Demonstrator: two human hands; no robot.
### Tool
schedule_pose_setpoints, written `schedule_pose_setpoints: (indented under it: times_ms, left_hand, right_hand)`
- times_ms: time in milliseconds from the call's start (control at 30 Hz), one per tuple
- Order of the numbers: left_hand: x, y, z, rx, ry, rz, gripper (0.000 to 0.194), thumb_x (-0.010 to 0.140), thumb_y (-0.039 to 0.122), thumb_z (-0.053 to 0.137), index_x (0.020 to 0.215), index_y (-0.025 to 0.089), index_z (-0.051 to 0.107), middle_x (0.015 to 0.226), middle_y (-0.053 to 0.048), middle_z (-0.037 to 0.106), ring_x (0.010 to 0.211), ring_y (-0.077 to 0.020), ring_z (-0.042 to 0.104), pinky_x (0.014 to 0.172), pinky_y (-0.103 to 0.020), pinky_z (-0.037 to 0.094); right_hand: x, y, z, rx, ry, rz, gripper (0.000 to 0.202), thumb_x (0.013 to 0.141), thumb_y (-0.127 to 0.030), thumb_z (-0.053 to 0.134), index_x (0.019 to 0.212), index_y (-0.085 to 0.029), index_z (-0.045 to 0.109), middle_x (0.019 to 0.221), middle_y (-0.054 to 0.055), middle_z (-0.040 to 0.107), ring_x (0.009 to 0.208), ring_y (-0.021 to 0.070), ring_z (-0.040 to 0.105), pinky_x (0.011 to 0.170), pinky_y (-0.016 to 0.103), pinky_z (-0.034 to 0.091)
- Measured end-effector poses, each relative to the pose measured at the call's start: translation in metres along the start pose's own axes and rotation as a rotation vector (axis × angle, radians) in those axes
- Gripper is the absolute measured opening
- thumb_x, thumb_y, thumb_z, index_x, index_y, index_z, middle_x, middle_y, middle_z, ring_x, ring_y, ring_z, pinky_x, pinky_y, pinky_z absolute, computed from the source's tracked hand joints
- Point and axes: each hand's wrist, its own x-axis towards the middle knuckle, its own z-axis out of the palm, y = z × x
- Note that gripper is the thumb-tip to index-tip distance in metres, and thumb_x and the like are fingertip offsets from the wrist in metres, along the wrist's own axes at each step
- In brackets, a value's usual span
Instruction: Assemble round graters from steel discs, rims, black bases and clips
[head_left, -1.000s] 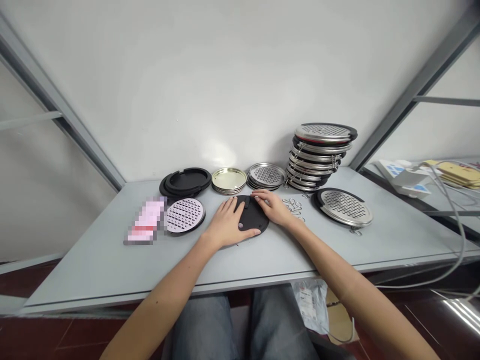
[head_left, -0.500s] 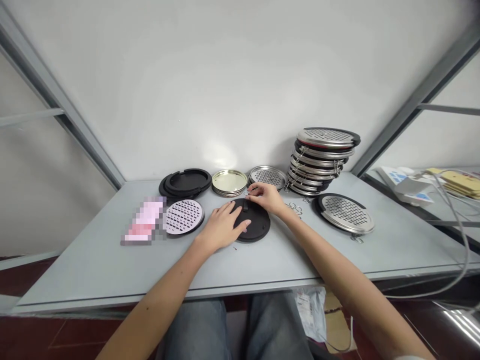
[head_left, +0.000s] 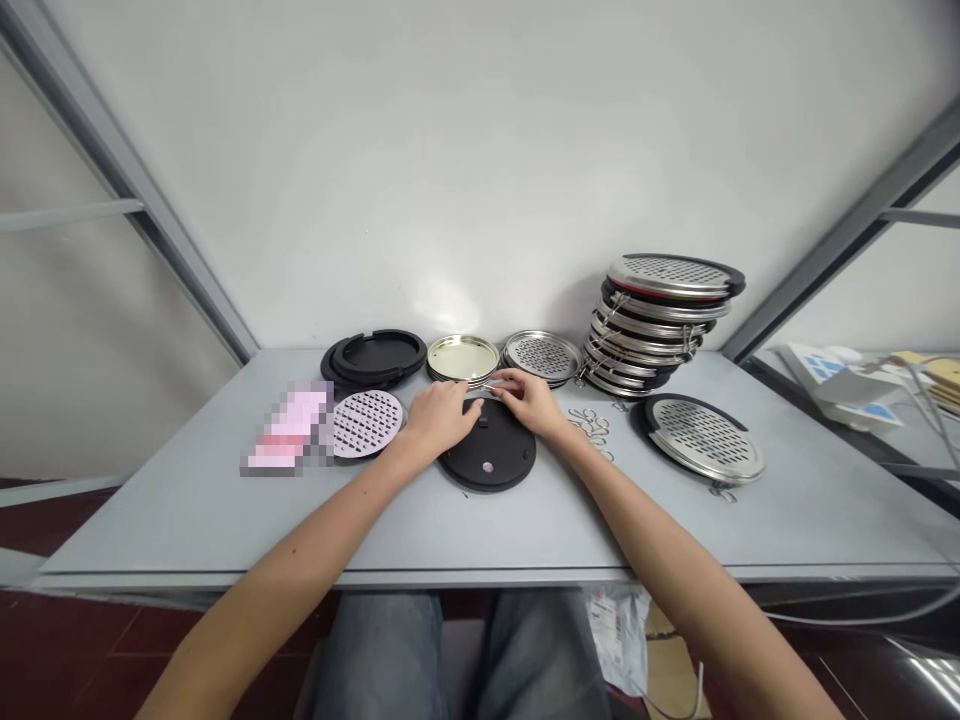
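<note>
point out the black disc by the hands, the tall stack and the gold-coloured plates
Black disc (head_left: pixel 495 443): head view, on the middle of its upper face
Tall stack (head_left: pixel 651 325): head view, on the rims about halfway up
Gold-coloured plates (head_left: pixel 462 355): head view, on the top plate's shiny face

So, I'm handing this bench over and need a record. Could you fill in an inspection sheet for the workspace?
Surface: grey table, flat, with a small dark speck in front of the black disc.
Job's things: small metal piece at the disc's far edge; loose metal clips to its right; gold discs behind; tall disc stack at right rear.
Clutter: pixelated pink item at left.
Hands: left hand and right hand close together by the metal piece; exact grip too small to tell.
Cables: pale cable at lower right.
Surroundings: pale wall behind; white box beyond the table's right side.
</note>
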Motion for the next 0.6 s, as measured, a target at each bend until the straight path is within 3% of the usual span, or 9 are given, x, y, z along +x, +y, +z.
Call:
schedule_pose_setpoints:
  times_ms: [167, 367, 600]
  left_hand:
    - [0.0, -0.002, 0.023, -0.111, 0.13, 0.061, 0.041, 0.091, 0.032, 0.048, 0.128, 0.014, 0.05, 0.127, -0.012, 0.056, 0.117, -0.0277, 0.052, 0.099, -0.038, 0.043]
    - [0.004, -0.012, 0.033, -0.273, 0.141, 0.173, 0.033, 0.089, 0.026, 0.053, 0.119, 0.015, 0.058, 0.12, -0.01, 0.062, 0.114, -0.0244, 0.055, 0.101, -0.036, 0.042]
    - [0.006, -0.015, 0.037, -0.341, 0.183, 0.135, 0.037, 0.085, 0.025, 0.061, 0.12, 0.014, 0.058, 0.119, -0.012, 0.064, 0.113, -0.027, 0.057, 0.098, -0.04, 0.045]
  right_hand:
    - [0.0, -0.001, 0.004, -0.064, -0.028, -0.042, 0.019, 0.083, -0.024, 0.057, 0.096, -0.018, 0.069, 0.095, 0.007, 0.074, 0.09, 0.0208, 0.071, 0.086, 0.035, 0.055]
    - [-0.004, -0.009, 0.008, -0.174, -0.026, -0.072, 0.022, 0.084, -0.018, 0.054, 0.097, -0.019, 0.072, 0.097, 0.006, 0.075, 0.09, 0.0197, 0.07, 0.082, 0.032, 0.055]
    - [-0.005, -0.009, 0.008, -0.173, 0.002, -0.102, 0.023, 0.084, -0.015, 0.054, 0.098, -0.018, 0.072, 0.097, 0.006, 0.075, 0.089, 0.0188, 0.07, 0.081, 0.03, 0.055]
